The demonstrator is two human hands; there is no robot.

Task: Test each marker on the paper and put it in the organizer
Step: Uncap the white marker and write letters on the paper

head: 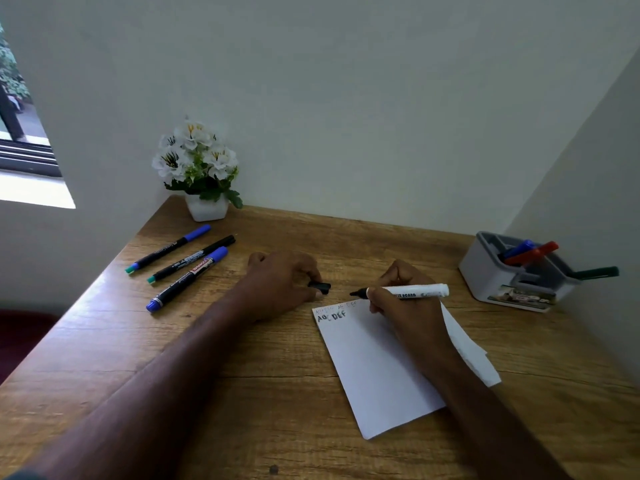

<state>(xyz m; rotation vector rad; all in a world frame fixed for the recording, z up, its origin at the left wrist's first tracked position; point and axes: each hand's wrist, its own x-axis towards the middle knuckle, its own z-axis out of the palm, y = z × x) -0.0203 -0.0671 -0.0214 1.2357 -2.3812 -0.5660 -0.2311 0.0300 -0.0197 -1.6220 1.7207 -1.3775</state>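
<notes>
My right hand (401,299) grips an uncapped white whiteboard marker (420,292), its black tip pointing left just above the top edge of the white paper (374,368). Faint and dark letters are written along the paper's top left. My left hand (280,284) holds the marker's black cap (321,287) on the desk left of the tip. Three capped markers lie at the left: a thin blue-capped one (169,249), a thin black one (192,259) and a thicker blue one (187,278). The grey organizer (516,275) at the right holds a blue, a red and a dark green marker.
A white pot of white flowers (199,171) stands in the desk's back left corner. Walls close in the wooden desk (242,410) at the back and right. A second sheet sticks out from under the paper at the right.
</notes>
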